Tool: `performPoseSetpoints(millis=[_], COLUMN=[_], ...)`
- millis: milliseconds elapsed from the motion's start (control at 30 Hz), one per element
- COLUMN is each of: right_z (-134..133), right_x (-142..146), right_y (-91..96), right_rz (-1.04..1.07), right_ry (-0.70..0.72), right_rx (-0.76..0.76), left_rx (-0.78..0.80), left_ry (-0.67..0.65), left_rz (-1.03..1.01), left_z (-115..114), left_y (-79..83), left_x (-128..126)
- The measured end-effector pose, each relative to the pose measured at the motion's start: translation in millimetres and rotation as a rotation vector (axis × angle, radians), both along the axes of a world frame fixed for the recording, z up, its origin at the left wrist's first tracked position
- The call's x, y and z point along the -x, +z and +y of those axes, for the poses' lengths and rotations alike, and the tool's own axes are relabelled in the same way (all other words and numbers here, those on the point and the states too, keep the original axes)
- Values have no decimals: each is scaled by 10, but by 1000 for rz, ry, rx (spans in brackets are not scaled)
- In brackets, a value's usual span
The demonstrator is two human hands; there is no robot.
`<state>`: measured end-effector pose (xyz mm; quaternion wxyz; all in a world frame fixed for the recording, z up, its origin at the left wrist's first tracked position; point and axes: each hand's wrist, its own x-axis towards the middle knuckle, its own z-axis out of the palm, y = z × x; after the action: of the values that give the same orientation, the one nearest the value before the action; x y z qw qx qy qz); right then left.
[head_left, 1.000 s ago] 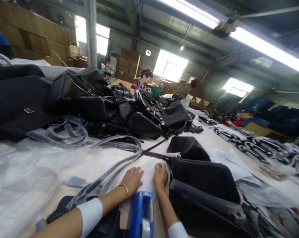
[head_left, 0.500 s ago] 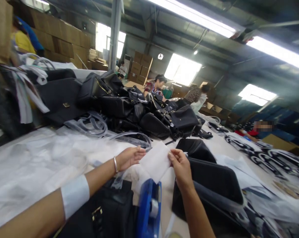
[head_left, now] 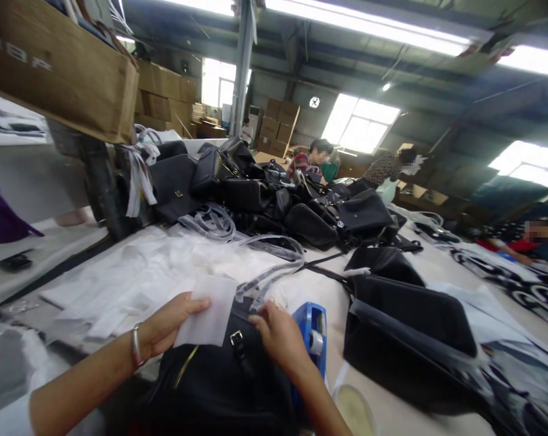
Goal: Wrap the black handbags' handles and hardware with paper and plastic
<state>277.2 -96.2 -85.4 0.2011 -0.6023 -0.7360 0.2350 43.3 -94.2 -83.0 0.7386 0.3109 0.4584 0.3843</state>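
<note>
White foam sheet [head_left: 206, 320] hangs over the near top edge of the black bag [head_left: 219, 387], pinched at its left edge by the left hand [head_left: 165, 324]. The thumb lies on top and the fingers [head_left: 196, 304] close beneath, so the sheet is clamped. Its lower right corner sits just beside the bag's metal buckle [head_left: 236, 338].

The right hand [head_left: 278, 333] rests on top of the bag, just right of the buckle. Its fingers curl down where a clear-wrapped strap [head_left: 267, 275] meets the bag. Whether they grip anything cannot be told.

By the look of it, the step in hand is bringing the sheet onto the bag's hardware. A next move would call for holding the buckle steady with the right hand while the sheet is laid flat against it, without creasing.

Touching the bag's right side stands a blue tape dispenser [head_left: 313, 330] on the table [head_left: 332, 290]. Further right of the bag lies another black bag [head_left: 405, 327]. Well beyond the bag a pile of black bags [head_left: 310, 209] is heaped, with other people at work behind it.

Half a second ago both hands held the sheet up between them, above the table, with the bag low at the picture's edge. Now the right hand has let go and dropped to the bag, and the sheet has swung left and down over it. The view has also turned left, bringing a cardboard box [head_left: 60, 66] into sight.
</note>
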Motion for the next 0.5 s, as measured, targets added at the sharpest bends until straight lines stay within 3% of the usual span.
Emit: performPoseSetpoints(millis=[100,167,300,400,500], right_z=[-252,-330,-322,-357,-496], right_x=[128,193,134,-1,-64], right_y=[-202,-304,-325,-158,63], right_rz=[-295,-233,368,768,935], right_ry=[95,74,-18,-74,-68], right_rx=[173,200,179,170,160], left_rx=[29,34,-1,-53,-92], left_ry=[41,43,63,62,30], left_rz=[-28,-53,-65,-89,-93], left_z=[-115,-157,-190,-203,-218], left_y=[-41,-63,-79,-64,-42], left_x=[126,103,-11,-118,-306])
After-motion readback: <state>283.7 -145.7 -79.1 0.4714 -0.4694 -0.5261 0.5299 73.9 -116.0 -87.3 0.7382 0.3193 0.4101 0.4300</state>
